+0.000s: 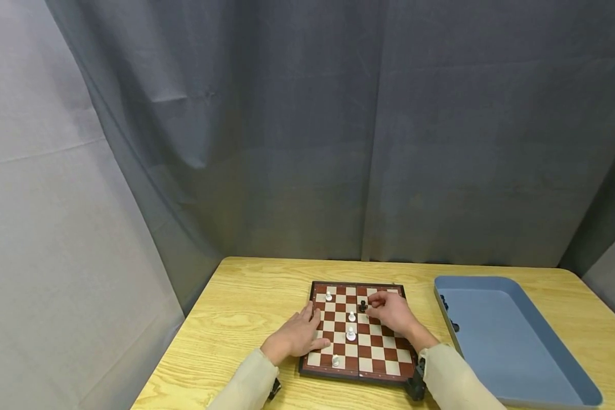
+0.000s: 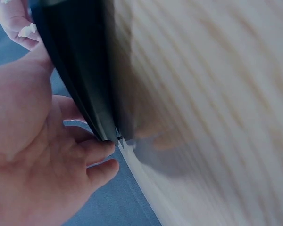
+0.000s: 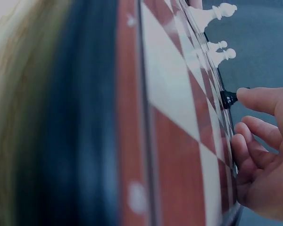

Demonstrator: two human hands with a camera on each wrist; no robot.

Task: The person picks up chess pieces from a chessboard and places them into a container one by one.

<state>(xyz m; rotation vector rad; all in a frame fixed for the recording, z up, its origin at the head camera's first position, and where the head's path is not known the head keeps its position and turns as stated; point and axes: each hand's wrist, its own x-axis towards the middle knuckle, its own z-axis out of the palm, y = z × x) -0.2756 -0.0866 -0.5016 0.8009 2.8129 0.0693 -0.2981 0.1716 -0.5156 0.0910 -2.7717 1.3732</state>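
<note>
A chessboard (image 1: 379, 353) with red-brown and cream squares lies on the table. My right hand (image 1: 393, 313) reaches over its far right half, thumb and forefinger at the top of a black chess piece (image 1: 363, 306). In the right wrist view, the thumb meets the head of this upright black piece (image 3: 229, 99); the other fingers curl loosely below. My left hand (image 1: 296, 335) rests along the board's left edge, fingers spread and thumb over the squares. Fingertips touch the dark board side (image 2: 80, 70) in the left wrist view. White pieces (image 1: 351, 333) stand on the left half.
To the right of the board sits a blue-grey tray (image 1: 512, 336) with raised walls. A few small black pieces (image 1: 455, 327) lie along its left wall. The wooden table (image 1: 236, 319) ends at a grey curtain (image 1: 307, 171) behind and at the left.
</note>
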